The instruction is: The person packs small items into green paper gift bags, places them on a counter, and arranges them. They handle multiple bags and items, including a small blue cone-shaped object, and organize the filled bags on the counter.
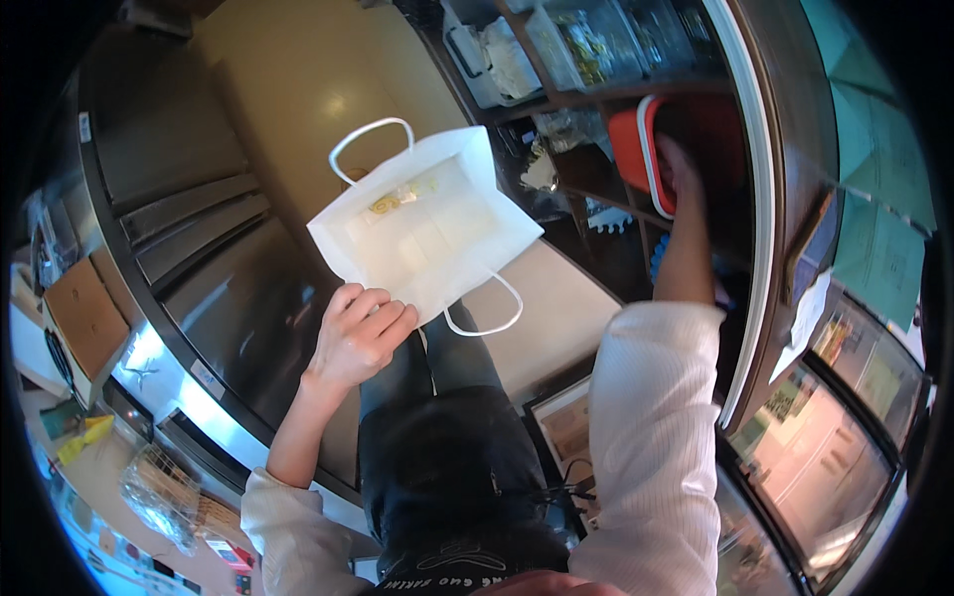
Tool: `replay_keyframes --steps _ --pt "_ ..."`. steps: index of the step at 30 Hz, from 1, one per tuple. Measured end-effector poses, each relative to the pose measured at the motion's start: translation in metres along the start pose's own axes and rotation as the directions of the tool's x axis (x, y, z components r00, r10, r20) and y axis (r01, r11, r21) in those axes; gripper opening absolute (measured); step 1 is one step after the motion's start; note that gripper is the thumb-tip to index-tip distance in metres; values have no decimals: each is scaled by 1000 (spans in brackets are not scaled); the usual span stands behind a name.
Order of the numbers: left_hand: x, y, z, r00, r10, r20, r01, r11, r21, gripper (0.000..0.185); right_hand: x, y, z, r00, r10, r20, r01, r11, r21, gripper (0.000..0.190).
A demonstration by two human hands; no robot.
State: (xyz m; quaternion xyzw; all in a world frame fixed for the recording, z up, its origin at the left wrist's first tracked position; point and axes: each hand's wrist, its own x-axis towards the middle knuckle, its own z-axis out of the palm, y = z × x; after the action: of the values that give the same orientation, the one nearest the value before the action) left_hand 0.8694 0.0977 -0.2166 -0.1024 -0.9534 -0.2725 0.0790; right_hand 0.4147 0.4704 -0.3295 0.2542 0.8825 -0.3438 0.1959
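My left hand (365,335) grips the near rim of a white paper bag (425,246) with two white twisted handles. The bag's mouth faces up, and a small wrapped item with a yellow swirl (385,205) lies inside it. At the right, my right hand (674,164) reaches into a red plastic basket (630,153) with a white rim, which sits in a compartment of a dark shelf unit. The fingers of that hand are blurred and in shadow, so whether they hold anything is not visible.
Clear plastic bins (589,45) with packets stand on the upper shelf. Dark cabinet doors (246,313) with long handles line the left. A cardboard box (88,316) and a wire basket (160,484) sit on the counter beyond them. Glass-fronted cases (820,462) stand at the lower right.
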Motion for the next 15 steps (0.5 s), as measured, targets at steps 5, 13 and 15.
replay_keyframes --steps 5,13,15 --pt "-9 -4 -1 999 -34 -7 34 999 -14 23 -76 3 -16 981 -103 -166 160 910 381 21" --pt "-8 -20 2 999 -19 26 20 999 -28 14 -327 -25 39 311 -951 1 943 308 122 19" --pt "-4 -23 1 999 -13 35 14 1000 -16 13 -349 -42 63 197 -867 457 973 230 18 38"
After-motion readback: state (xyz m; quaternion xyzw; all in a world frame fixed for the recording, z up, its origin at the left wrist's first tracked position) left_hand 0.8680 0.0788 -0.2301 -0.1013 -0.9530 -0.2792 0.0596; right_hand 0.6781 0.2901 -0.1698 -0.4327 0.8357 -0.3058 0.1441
